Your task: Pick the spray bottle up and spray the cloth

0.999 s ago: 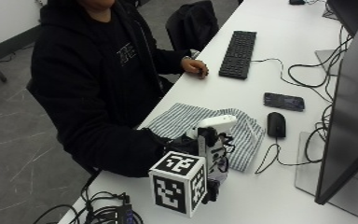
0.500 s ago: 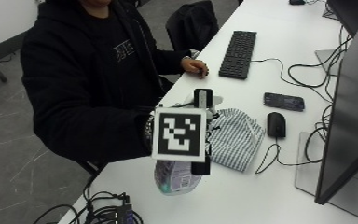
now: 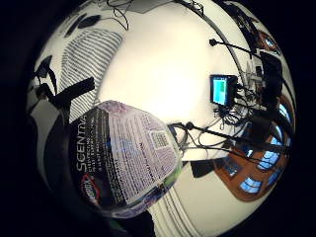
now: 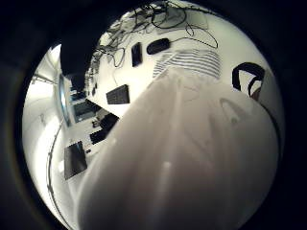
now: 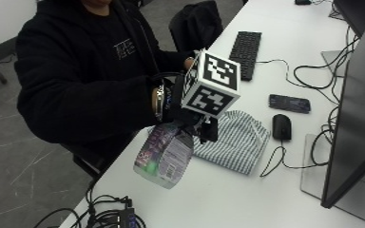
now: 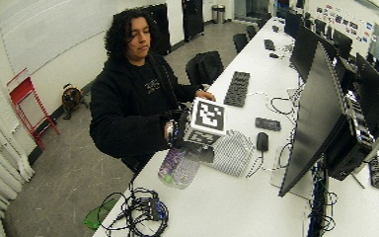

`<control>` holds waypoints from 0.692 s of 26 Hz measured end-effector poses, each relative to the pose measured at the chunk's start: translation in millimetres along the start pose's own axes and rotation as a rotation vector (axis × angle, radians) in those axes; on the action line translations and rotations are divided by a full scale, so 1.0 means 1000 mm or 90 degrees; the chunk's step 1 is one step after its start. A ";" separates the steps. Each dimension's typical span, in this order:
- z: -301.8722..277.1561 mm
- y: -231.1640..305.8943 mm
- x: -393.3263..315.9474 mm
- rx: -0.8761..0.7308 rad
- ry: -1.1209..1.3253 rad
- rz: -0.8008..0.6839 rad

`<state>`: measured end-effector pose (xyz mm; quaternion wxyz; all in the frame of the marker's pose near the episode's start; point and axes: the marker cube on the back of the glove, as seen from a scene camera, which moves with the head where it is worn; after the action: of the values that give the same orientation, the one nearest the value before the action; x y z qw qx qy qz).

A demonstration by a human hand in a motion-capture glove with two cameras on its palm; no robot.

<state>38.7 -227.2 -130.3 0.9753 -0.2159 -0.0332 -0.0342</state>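
Observation:
In the outside view my gloved right hand (image 5: 173, 104) grips the spray bottle (image 5: 163, 156) by its neck and holds it tilted above the table's near edge, its base pointing down toward the person's side. The bottle is clear with a purple label, and it fills the palm views (image 3: 123, 158) (image 4: 182, 153). The striped cloth (image 5: 236, 140) lies crumpled on the white table, just beside and below the bottle's head. It also shows in the palm views (image 3: 89, 54) (image 4: 192, 60). The wide view shows the hand (image 6: 176, 131), the bottle (image 6: 178, 168) and the cloth (image 6: 232, 153).
A black mouse (image 5: 281, 126) and a phone (image 5: 289, 103) lie just beyond the cloth. A keyboard (image 5: 245, 47) is farther back, with the bare left hand (image 5: 188, 61) beside it. A monitor (image 5: 353, 118) stands at the right. Cables (image 5: 106, 216) hang at the near corner.
The hand has risen from low by the table's near edge, lifting the bottle off the table. The bottle now hangs tilted below the hand instead of standing upright.

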 end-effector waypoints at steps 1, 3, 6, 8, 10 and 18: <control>0.003 -0.001 -0.005 -0.020 0.024 0.007; 0.007 -0.006 -0.013 -0.058 0.061 0.023; 0.009 -0.027 -0.024 -0.100 0.089 0.057; 0.018 -0.031 -0.029 -0.142 0.116 0.067; 0.035 -0.021 -0.032 -0.201 0.155 0.063; 0.079 -0.027 -0.048 -0.317 0.262 0.104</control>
<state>-15.1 -215.7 -50.9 0.8781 -0.4384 0.1914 -0.0060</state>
